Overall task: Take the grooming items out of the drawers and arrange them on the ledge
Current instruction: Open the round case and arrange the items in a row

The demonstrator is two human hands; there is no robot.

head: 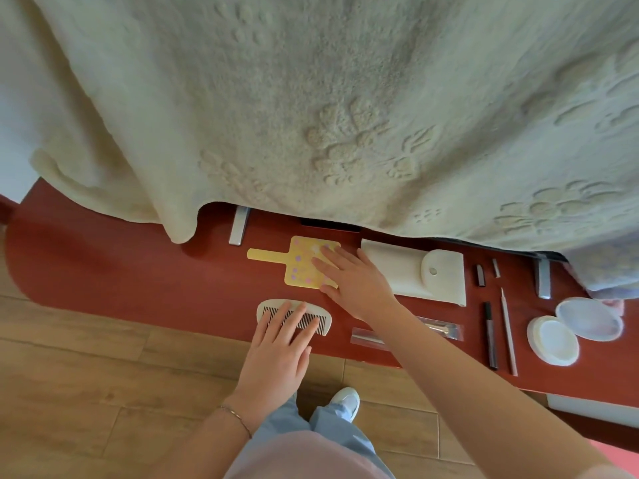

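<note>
On the red ledge lies a yellow flat hand mirror with pink dots; my right hand rests on it with straight fingers. Just in front, my left hand lies flat on a white comb. To the right sit a white pouch with a white scraper-like piece on it, a clear packet partly under my right forearm, a black pen-like stick, a thin white stick and an open round white compact.
A cream fleece blanket hangs over the bed and covers the ledge's back edge. Two metal brackets stand on the ledge. Two small pieces lie near the pouch. Wooden floor and my shoe are below.
</note>
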